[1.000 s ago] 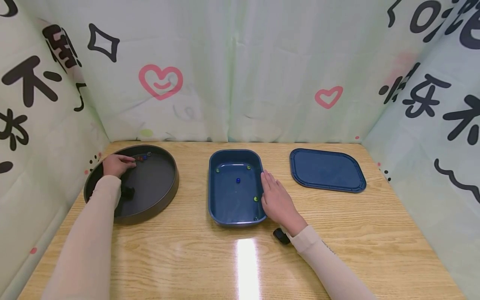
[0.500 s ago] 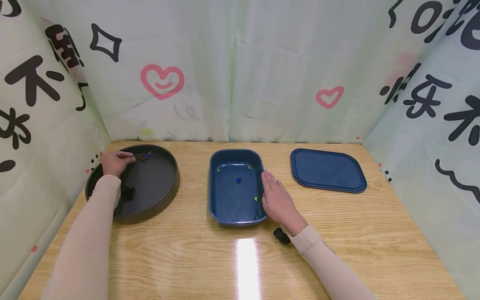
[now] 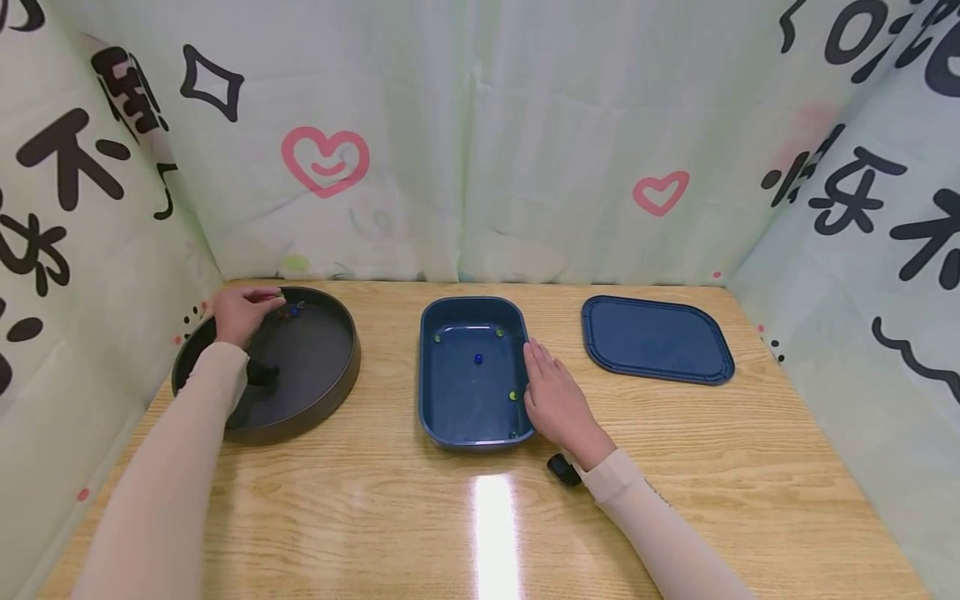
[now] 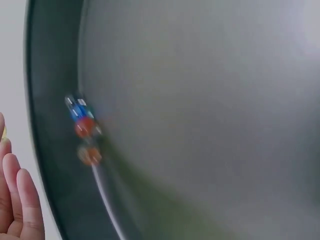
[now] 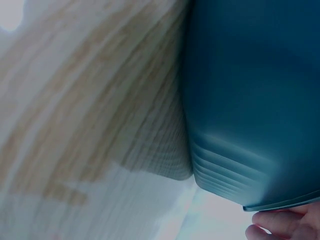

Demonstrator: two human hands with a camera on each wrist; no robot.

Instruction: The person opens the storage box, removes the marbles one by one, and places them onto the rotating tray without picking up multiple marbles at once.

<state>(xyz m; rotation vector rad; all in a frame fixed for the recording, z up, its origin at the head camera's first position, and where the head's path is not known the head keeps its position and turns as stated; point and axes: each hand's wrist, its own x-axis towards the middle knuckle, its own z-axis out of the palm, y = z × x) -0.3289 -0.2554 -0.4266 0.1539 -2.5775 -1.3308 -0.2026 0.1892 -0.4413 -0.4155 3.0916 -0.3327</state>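
My left hand (image 3: 242, 315) is raised over the far left side of a round dark pan (image 3: 303, 375). Its thumb and fingers pinch a small yellowish marble (image 4: 4, 133), mostly hidden by the fingertips. Below, against the pan's inner wall, lie several marbles, among them a blue marble (image 4: 78, 111) and an orange-red marble (image 4: 85, 127). My right hand (image 3: 558, 406) rests with straight fingers along the right rim of a blue rectangular container (image 3: 457, 408). Inside that container are a dark blue marble (image 3: 478, 359), a yellow-green marble (image 3: 513, 396) and several other greenish ones.
A flat blue lid (image 3: 656, 337) lies on the wooden table (image 3: 390, 517) at the right. Printed curtains (image 3: 525, 142) enclose the table at the back and both sides. A black wrist camera (image 3: 563, 469) sits under the right wrist.
My left hand has lifted up and slightly right from the marbles in the pan, with the yellowish marble between its fingers. The right hand stays at the container's rim.
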